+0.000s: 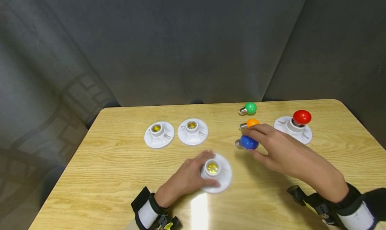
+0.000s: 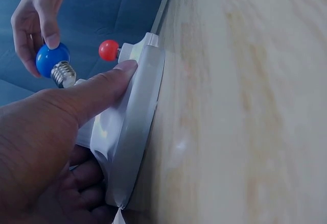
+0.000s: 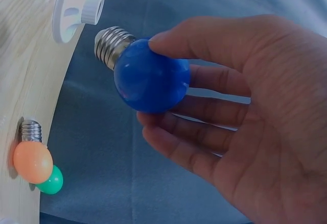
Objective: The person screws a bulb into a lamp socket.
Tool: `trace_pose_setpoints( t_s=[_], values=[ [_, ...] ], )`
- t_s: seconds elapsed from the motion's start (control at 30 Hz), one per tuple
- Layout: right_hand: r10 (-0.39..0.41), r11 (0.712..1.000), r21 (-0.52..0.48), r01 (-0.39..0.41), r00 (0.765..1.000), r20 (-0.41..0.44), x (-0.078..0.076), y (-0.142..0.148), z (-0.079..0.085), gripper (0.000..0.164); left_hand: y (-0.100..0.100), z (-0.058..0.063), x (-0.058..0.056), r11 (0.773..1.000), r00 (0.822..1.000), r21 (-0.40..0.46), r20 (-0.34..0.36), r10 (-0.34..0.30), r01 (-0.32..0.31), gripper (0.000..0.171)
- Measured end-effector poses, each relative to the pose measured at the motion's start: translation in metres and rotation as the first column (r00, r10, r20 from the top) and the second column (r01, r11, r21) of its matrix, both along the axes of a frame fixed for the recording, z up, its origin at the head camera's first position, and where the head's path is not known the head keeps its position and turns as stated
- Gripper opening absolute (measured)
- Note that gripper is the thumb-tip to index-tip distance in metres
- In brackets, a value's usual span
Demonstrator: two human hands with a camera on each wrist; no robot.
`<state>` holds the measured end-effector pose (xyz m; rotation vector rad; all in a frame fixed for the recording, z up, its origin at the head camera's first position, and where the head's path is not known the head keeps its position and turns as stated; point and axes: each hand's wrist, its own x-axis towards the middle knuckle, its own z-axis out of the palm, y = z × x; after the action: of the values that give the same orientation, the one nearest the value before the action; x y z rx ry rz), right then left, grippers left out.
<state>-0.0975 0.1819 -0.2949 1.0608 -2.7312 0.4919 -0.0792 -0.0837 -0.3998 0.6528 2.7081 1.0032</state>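
My right hand [image 1: 272,146] pinches a blue light bulb [image 3: 152,76] by its round glass, between thumb and fingertips, above the table. The bulb's metal screw base points left in the head view. My left hand [image 1: 193,173] grips a white lamp socket [image 1: 224,171] by its left side, thumb in front and fingers behind. Its round yellow-brass opening faces up in the head view. In the left wrist view the socket's disc [image 2: 138,127] stands close to the wooden surface; whether it touches cannot be told.
An orange bulb [image 1: 252,123] and a green bulb [image 1: 250,108] lie behind the blue one. Two bare sockets, one left [image 1: 159,139] and one middle [image 1: 193,138], stand farther back. On the right, a red bulb [image 1: 302,117] sits in another socket [image 1: 297,133]. A dark curtain hangs behind the table.
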Motion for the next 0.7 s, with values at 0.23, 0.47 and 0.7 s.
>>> trace_pose_setpoints(
  t_s=[0.23, 0.47, 0.7],
  values=[
    [0.029, 1.000, -0.003, -0.029, 0.999, -0.027, 0.0030, -0.0029, 0.0009, 0.044, 0.0002, -0.0001, -0.0003, 1.000, 1.000, -0.003, -0.001, -0.006, 0.006, 0.084],
    [0.046, 0.999, -0.010, -0.046, 0.998, -0.041, 0.0036, -0.0029, 0.0015, 0.045, 0.0004, 0.0008, -0.0002, 1.000, 1.000, -0.003, 0.005, -0.006, 0.006, 0.084],
    [0.062, 0.998, -0.014, -0.063, 0.998, -0.026, 0.0060, -0.0044, 0.0028, 0.043, 0.0000, 0.0000, -0.0004, 1.000, 1.000, -0.007, 0.004, -0.009, 0.009, 0.084]
  ],
)
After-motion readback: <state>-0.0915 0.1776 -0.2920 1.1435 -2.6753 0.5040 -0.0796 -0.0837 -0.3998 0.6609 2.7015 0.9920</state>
